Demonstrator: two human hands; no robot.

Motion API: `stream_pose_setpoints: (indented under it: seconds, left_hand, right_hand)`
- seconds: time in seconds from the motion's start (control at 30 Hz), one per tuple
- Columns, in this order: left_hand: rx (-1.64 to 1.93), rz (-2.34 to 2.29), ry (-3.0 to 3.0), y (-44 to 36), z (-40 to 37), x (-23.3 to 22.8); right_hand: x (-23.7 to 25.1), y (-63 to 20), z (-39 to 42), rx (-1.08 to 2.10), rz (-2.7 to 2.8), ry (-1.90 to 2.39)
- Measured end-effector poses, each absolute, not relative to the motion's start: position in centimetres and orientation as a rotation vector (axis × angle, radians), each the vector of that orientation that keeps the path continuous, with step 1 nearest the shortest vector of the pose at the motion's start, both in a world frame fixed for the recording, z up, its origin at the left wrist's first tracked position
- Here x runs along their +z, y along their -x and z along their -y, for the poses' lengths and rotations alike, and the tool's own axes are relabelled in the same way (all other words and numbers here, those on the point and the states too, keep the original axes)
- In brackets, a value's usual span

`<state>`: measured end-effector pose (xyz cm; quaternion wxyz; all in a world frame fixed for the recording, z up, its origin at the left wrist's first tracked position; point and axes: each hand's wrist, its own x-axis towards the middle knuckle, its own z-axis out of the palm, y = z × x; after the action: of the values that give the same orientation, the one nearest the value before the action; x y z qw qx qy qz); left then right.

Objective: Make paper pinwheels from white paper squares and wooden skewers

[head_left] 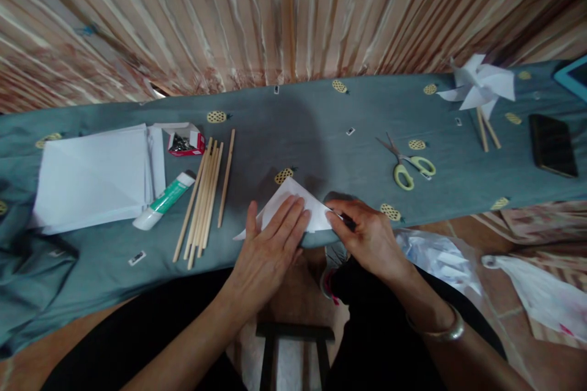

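Note:
A white sheet of paper, folded into a triangle, lies at the front edge of the table. My left hand rests flat on it with fingers stretched out, pressing it against the cloth. At the paper's right corner, my right hand is closed in a pinch. Something thin and dark shows by those fingers; I cannot make out what it is. To the right lie scissors with green handles, blades apart. Left of the paper are several wooden sticks.
A stack of white paper, a glue tube and a red box of small metal pieces are on the left. Paper pinwheels on sticks, a phone and a blue-edged device stand right. Plastic bags lie below.

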<state>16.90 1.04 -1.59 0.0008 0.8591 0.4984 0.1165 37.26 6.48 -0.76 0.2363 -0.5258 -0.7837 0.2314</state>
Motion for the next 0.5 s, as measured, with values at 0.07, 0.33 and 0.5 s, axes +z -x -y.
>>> stream_pose_setpoints:
  seconds: [0.07,0.33,0.5]
  left_hand:
    - [0.376,-1.564,-2.714,-17.0,-0.6,-1.6]
    - [0.373,-1.559,-2.702,-17.3,0.7,-1.9]
    - [0.333,-1.500,-2.661,-17.2,0.3,-2.1]
  right_hand:
    - [-0.8,-37.2,-6.5,0.639,2.147,1.469]
    - [-0.5,-37.1,-6.7,0.707,2.119,1.547]
    - [-0.5,-37.1,-6.7,0.691,2.134,1.538]
